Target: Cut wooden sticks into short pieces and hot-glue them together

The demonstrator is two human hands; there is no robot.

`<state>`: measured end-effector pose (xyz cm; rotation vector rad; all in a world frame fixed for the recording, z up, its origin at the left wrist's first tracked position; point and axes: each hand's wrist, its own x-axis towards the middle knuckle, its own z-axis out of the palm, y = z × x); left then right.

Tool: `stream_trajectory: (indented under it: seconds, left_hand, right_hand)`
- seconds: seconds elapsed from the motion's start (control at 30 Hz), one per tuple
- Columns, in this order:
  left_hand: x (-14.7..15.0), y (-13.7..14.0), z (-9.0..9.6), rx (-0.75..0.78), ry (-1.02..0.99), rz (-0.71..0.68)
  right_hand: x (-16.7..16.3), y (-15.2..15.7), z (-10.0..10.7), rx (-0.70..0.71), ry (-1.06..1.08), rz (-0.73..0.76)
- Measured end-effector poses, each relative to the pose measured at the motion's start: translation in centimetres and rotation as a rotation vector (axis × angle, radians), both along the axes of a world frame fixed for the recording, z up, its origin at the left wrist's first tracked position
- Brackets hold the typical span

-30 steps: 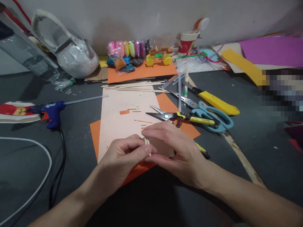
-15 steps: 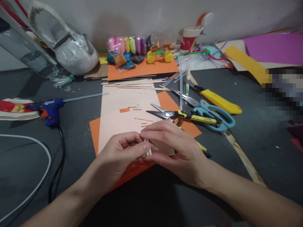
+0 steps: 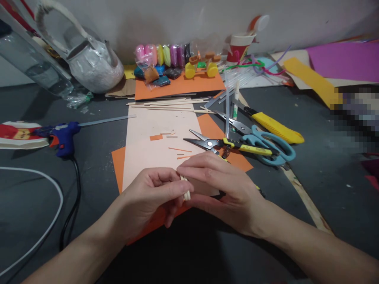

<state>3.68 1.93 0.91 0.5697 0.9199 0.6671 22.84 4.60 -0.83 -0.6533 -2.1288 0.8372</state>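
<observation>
Between my hands is a small bundle of short wooden sticks, held roughly upright. My left hand pinches them with the thumb in front and the fingers behind. My right hand curves around the same sticks, its fingertips at their upper ends and its thumb near the lower ends. Beneath the hands lies a pale sheet of paper over orange paper. Short stick offcuts and thin orange strips are scattered on the pale sheet. Yellow-handled cutters lie open just beyond my right hand.
Blue scissors and a yellow utility knife lie to the right. Long wooden sticks cross the paper's far end. At left are a blue glue gun and its cable. Behind stand a silver kettle-shaped vessel and bagged clay.
The sticks have shifted slightly downward and show more of their length. My left lower fingers have uncurled a little below them. The tools have not moved on the table.
</observation>
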Motion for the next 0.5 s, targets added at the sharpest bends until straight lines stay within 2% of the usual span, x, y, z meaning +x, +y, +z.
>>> stream_trajectory:
  seconds: [0.13,0.3,0.5]
  left_hand:
    - [0.17,-0.06,0.16,-0.015,-0.030,0.008]
    - [0.17,-0.25,0.24,-0.015,-0.031,-0.007]
    - [0.00,-0.23,0.07,-0.003,-0.011,-0.022]
  right_hand:
    - [0.06,-0.06,-0.07,0.011,0.019,-0.004]
    - [0.21,-0.17,0.25,-0.001,-0.056,-0.091]
    - [0.18,0.01,0.50,0.006,-0.007,0.010]
